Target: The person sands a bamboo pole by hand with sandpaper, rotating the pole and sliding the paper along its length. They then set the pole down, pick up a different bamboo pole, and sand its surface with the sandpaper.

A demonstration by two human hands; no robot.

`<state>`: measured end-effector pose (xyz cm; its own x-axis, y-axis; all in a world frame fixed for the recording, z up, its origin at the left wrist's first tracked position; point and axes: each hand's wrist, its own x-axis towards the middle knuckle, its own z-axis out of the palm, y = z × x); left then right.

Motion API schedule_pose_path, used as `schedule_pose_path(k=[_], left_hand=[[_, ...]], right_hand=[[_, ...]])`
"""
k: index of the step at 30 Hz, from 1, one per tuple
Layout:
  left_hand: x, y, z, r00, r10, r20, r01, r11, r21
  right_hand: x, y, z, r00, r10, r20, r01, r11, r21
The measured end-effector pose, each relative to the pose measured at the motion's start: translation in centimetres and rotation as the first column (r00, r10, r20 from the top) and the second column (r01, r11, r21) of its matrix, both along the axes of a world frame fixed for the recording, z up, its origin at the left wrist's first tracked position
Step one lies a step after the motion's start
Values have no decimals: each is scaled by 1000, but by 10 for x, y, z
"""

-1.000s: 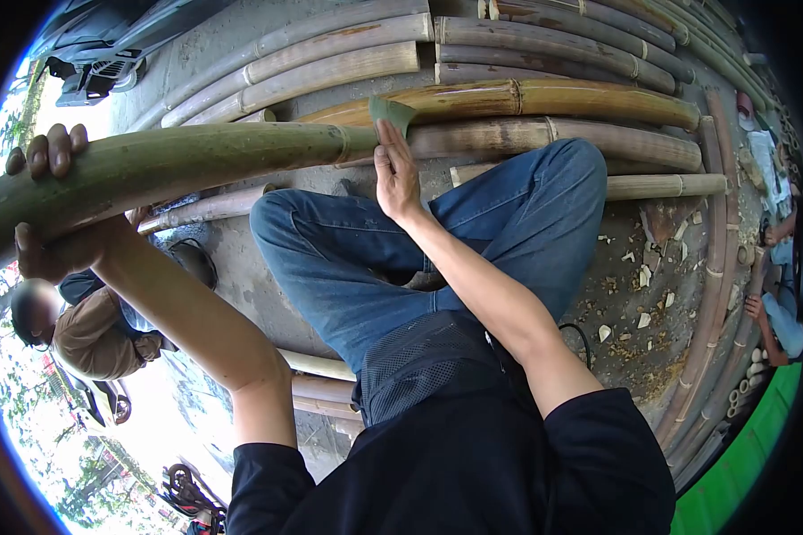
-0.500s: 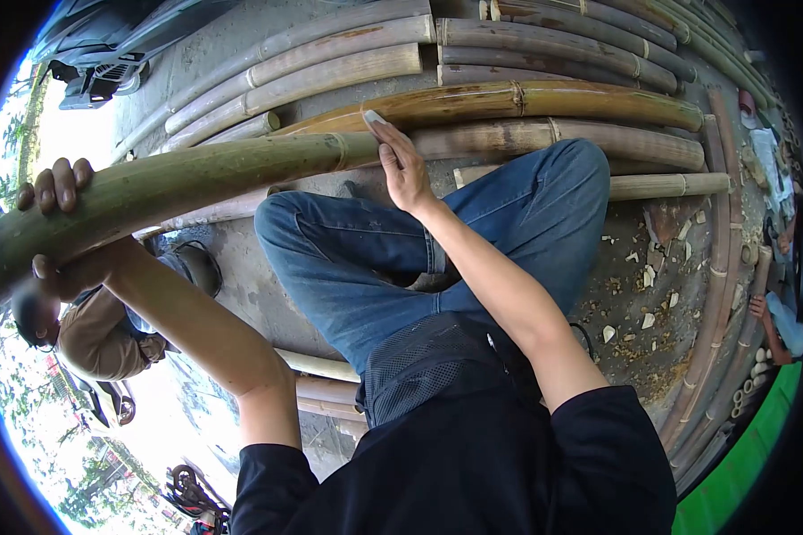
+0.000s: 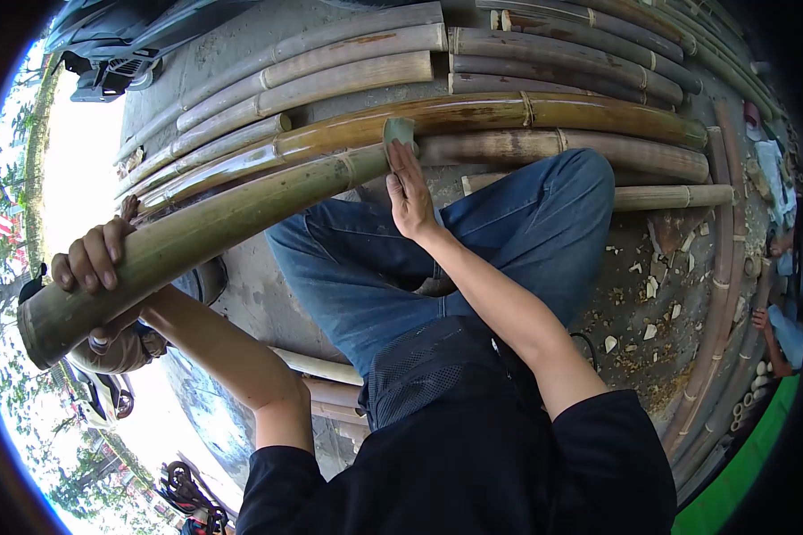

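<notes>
Near one end, the green bamboo pole (image 3: 227,203) is clasped by the left hand (image 3: 92,259); against its other end a green sheet (image 3: 400,131) is held by the right hand (image 3: 410,198), fingers pressed together. The jeans-clad legs (image 3: 535,232) are partly covered by the pole. A glossy pole (image 3: 616,116) beyond is overlapped by the sheet; pale chips (image 3: 650,331) are strewn beside the legs.

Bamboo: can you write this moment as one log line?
left hand: grips bamboo near one end | right hand: flat against green sheet
</notes>
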<state>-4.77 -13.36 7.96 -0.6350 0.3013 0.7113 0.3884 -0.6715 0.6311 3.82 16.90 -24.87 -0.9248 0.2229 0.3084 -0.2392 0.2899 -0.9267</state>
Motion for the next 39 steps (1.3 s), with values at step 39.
schedule_pose_path(k=[39], left_hand=[[54, 96, -40, 811, 579, 79, -566, 812, -141]], right_hand=[[-12, 15, -11, 997, 47, 60, -57, 984, 168]])
